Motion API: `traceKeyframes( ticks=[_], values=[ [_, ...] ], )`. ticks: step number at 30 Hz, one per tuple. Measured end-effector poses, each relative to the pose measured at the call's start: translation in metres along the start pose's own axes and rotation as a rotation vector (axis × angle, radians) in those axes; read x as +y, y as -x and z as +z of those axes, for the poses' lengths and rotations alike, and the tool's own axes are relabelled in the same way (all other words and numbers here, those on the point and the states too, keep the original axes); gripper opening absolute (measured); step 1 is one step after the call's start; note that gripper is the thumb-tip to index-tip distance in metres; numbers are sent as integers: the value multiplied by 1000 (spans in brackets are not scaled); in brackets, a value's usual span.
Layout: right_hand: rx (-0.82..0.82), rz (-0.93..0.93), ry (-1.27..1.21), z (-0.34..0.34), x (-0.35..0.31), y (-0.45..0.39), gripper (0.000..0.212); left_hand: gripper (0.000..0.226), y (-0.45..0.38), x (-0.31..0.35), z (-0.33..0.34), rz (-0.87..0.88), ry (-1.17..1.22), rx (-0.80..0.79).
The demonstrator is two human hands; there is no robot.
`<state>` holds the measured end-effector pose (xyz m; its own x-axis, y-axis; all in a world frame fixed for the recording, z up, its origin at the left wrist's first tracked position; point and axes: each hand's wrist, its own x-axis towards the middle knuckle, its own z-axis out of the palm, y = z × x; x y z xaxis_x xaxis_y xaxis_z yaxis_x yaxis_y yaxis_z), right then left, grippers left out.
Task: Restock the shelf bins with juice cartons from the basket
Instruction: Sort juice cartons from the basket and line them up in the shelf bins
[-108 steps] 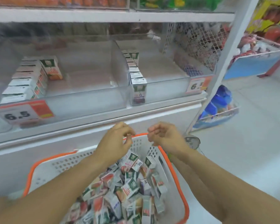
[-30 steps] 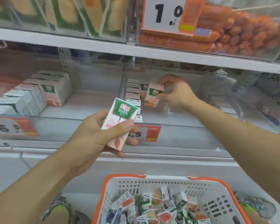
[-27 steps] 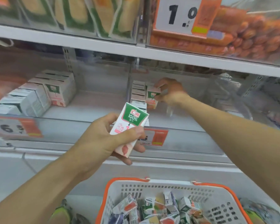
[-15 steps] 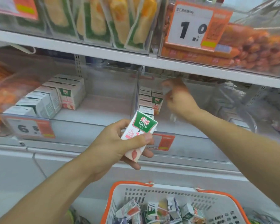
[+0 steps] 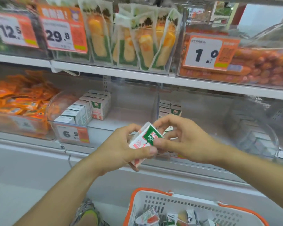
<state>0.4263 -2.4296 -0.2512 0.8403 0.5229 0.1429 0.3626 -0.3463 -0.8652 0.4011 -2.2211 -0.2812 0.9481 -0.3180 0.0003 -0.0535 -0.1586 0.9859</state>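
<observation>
My left hand (image 5: 121, 150) holds a small white, green and red juice carton (image 5: 145, 137) in front of the middle shelf. My right hand (image 5: 185, 141) has its fingertips pinching the same carton from the right. Behind the hands, a clear shelf bin (image 5: 203, 111) holds a short row of cartons (image 5: 170, 108) against its left wall. The bin to its left (image 5: 129, 111) has cartons (image 5: 88, 110) lined along its left side. The white basket with an orange rim (image 5: 153, 193) sits below, with several cartons (image 5: 153, 216) in it.
Orange price tags (image 5: 73, 133) hang on the bin fronts. A bin of orange packets (image 5: 15, 101) is at the left. The shelf above carries corn packs (image 5: 129, 38) and sausages (image 5: 260, 66). A shoe (image 5: 87, 214) shows on the floor beside the basket.
My right hand left the carton it set in the right bin and came back to my left hand's carton, which it now pinches. The view has tilted upward.
</observation>
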Motion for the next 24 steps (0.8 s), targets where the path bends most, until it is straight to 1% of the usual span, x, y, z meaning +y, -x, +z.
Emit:
traceKeyframes(
  ticks=[2, 3, 5, 6, 7, 9, 11, 13, 16, 19, 22, 24],
  values=[
    [-2, -73, -20, 17, -9, -16, 31, 47, 10, -2, -23, 43, -84, 110],
    [16, -115, -7, 26, -13, -26, 31, 53, 14, -5, -37, 70, -148, 197],
    [101, -174, 49, 42, -21, -51, 29, 68, 19, -12, -66, 118, -277, 453],
    [158, -198, 108, 48, -24, -66, 28, 69, 20, -18, -80, 138, -335, 577],
    [211, -222, 190, 54, -25, -81, 27, 66, 19, -25, -91, 147, -398, 670],
    [262, -244, 381, 63, -25, -116, 29, 55, 12, -44, -107, 131, -529, 787],
    [223, -219, 534, 76, -18, -155, 32, 41, 4, -64, -115, 101, -570, 883],
    [150, -161, 638, 94, -6, -191, 34, 30, -2, -77, -118, 105, -556, 962],
    [89, -46, 684, 118, 11, -233, 39, 26, -3, -83, -115, 169, -521, 1024],
    [87, 26, 683, 136, 23, -259, 40, 25, -1, -83, -112, 233, -499, 1042],
    [110, 47, 700, 146, 32, -268, 40, 26, -2, -86, -114, 278, -511, 1037],
    [110, 46, 696, 144, 31, -266, 45, 25, -1, -87, -114, 288, -523, 1033]
  ],
)
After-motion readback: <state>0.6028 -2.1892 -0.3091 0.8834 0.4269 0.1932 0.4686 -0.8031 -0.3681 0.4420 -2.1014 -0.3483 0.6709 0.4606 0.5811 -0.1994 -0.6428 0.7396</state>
